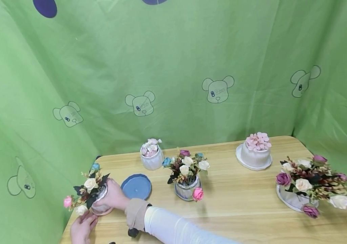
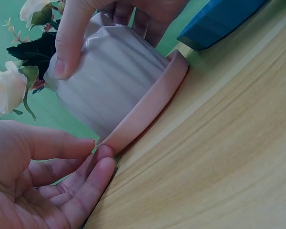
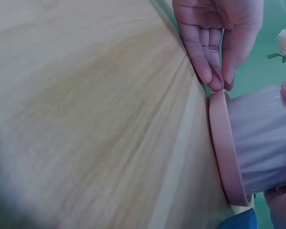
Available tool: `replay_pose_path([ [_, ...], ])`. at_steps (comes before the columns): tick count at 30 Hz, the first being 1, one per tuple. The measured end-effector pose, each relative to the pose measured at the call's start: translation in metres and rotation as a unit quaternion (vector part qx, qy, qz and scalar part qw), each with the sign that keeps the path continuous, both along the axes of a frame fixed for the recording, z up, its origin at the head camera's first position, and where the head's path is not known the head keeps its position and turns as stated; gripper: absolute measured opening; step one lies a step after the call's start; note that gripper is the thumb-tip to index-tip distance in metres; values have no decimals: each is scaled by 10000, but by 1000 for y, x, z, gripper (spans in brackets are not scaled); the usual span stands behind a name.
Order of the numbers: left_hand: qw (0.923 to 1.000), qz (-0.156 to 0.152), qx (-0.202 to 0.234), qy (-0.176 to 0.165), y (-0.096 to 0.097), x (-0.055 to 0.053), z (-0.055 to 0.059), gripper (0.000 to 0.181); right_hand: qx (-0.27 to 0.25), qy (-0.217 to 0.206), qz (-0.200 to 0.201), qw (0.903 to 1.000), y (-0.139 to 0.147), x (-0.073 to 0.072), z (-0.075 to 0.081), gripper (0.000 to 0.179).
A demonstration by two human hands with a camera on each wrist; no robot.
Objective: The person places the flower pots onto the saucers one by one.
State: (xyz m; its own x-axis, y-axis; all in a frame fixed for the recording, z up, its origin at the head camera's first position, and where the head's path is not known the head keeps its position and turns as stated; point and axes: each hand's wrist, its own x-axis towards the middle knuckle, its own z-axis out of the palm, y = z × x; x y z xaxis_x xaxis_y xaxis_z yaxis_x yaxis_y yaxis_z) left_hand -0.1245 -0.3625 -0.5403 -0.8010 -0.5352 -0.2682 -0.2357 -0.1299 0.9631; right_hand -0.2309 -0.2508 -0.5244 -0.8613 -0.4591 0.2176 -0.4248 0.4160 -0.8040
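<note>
My right hand (image 1: 114, 196) grips a white fluted flowerpot (image 2: 114, 71) at the table's left end, thumb on one side and fingers round the far side. Cream roses (image 1: 90, 184), a pink bloom and dark leaves spread out of the pot to the left. Beneath it is a pink saucer (image 3: 222, 148), and the pot's base sits inside the saucer's raised rim. My left hand (image 1: 81, 229) pinches the near edge of that saucer between thumb and fingertips, as the left wrist view (image 2: 43, 176) shows up close.
A blue saucer (image 1: 136, 187) lies right of my right hand. Behind it stands a small white pot (image 1: 153, 161) of pale flowers. Mid-table is a potted rose arrangement (image 1: 187, 190); two more planters, pink-flowered (image 1: 255, 156) and purple-and-cream (image 1: 295, 200), stand right. Green curtain (image 1: 173, 61) surrounds the table.
</note>
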Motion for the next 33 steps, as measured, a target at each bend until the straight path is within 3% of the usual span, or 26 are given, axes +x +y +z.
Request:
replay_pose_path([
  [20, 9999, -123, 5, 17, -2, 1, -3, 61, 99, 77, -23, 9999, -5, -1, -6, 83],
  [27, 9997, -240, -44, -63, -3, 3, -2, 64, 490, 239, 155, 9984, -1, 2, -1, 85],
  [33, 9992, -351, -62, -179, -5, 2, 0, 64, 529, 393, 348, 9972, 4, 5, 2, 85],
])
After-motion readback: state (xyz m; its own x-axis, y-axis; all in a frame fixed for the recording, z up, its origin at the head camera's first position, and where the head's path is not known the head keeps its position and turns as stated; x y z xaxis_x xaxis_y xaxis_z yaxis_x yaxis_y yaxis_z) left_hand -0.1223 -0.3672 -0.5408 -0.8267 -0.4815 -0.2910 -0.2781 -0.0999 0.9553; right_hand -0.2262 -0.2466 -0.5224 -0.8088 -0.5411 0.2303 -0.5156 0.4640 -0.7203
